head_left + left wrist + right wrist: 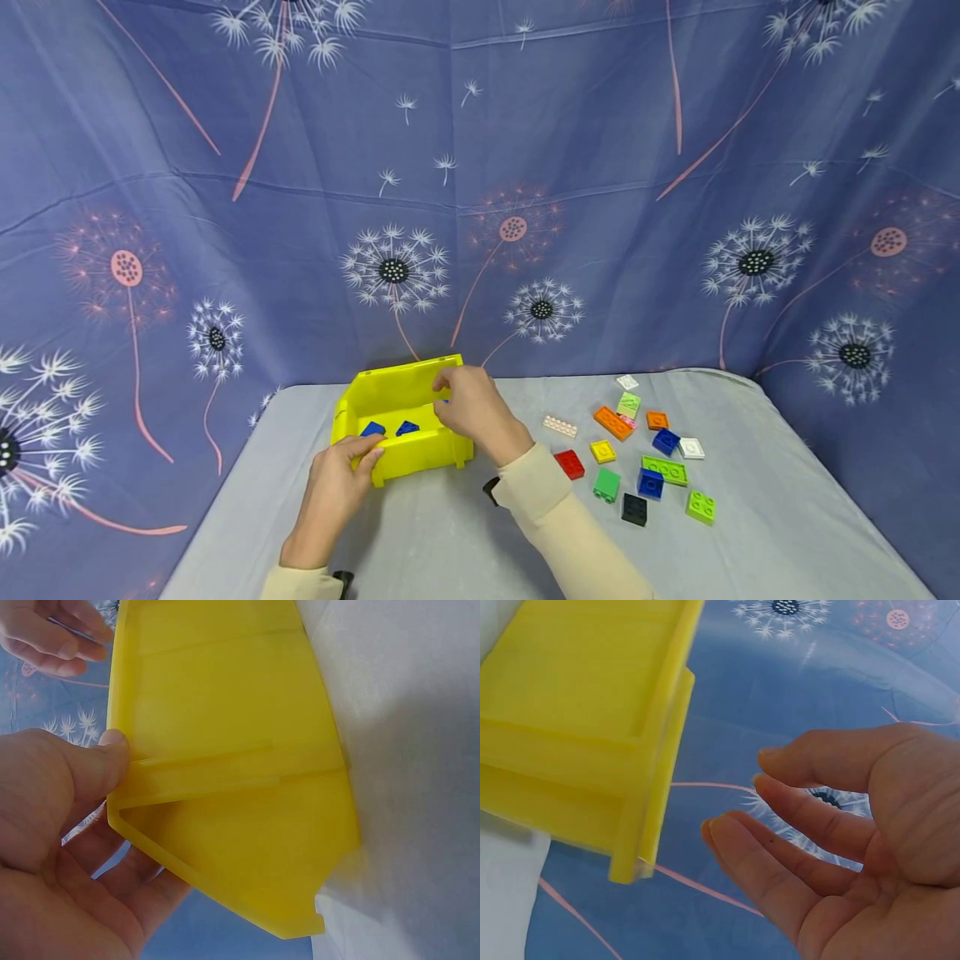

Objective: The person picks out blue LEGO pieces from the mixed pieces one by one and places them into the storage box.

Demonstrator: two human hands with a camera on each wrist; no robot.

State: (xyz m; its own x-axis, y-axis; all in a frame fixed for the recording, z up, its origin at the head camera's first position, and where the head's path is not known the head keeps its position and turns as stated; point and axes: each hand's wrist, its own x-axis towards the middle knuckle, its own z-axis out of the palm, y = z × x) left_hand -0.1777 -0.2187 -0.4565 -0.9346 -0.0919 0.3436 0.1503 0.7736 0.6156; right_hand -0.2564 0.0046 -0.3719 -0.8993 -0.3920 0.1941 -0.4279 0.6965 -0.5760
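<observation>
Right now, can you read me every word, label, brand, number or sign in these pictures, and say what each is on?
None can be read.
Yellow bin: no visible lettering.
Loose bricks: any marks are too small to read.
Blue cloth: dandelion pattern; one tiny pale mark is too blurred to tell whether it is writing.

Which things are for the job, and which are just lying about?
Seem part of the job now:
yellow box, held by the left grip
blue blocks inside it

Lying about, untouched (though they may belong too):
red block
black block
yellow block
</observation>
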